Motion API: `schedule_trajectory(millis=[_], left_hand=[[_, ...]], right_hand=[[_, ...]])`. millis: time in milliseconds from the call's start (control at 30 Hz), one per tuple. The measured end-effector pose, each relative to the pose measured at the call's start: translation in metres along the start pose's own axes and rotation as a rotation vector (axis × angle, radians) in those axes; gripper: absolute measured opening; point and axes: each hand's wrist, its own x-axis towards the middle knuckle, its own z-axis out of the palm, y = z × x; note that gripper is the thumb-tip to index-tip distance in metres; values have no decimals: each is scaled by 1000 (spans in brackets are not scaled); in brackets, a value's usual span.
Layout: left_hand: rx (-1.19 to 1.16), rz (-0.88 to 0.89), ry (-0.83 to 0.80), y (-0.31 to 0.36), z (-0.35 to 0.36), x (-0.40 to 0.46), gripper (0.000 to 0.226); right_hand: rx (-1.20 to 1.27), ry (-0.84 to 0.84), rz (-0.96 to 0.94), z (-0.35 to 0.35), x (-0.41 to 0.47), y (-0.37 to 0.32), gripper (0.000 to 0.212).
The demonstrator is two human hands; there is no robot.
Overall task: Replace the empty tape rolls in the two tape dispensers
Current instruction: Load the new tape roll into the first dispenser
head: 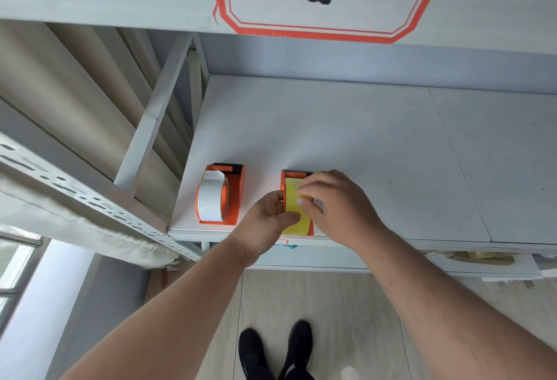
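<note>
Yellow roll (pixel 297 214) sits in the right dispenser (pixel 297 173), just beside the white roll (pixel 211 198) in its own dispenser (pixel 233 195) at the near edge of the shelf (pixel 361 138). Your left hand (pixel 265 223) pinches the yellow roll at its near end and your right hand (pixel 334 201) holds its far side with curled fingers. If you press unevenly, I think the roll may seat crooked or push the dispenser off that edge; mind also the toothed blade behind your right fingers.
</note>
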Motion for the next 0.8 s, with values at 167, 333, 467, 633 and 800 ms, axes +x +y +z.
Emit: schedule_trajectory(millis=[167,333,467,633,800], left_hand=[[-29,-11,6,-2,1,-1,41],[-56,-58,71,-1,8,3,39],[-143,-107,99,2,14,6,36],[-131,-106,62,1,15,4,26],[-66,-63,73,-1,17,4,14]], right_hand=[[-92,-3,-6,6,8,-5,27],[276,-128,378,0,23,-10,14],[630,-196,729,-11,48,-8,14],[1005,-229,1028,-12,56,2,16],[1059,-182,1115,-14,52,3,26]])
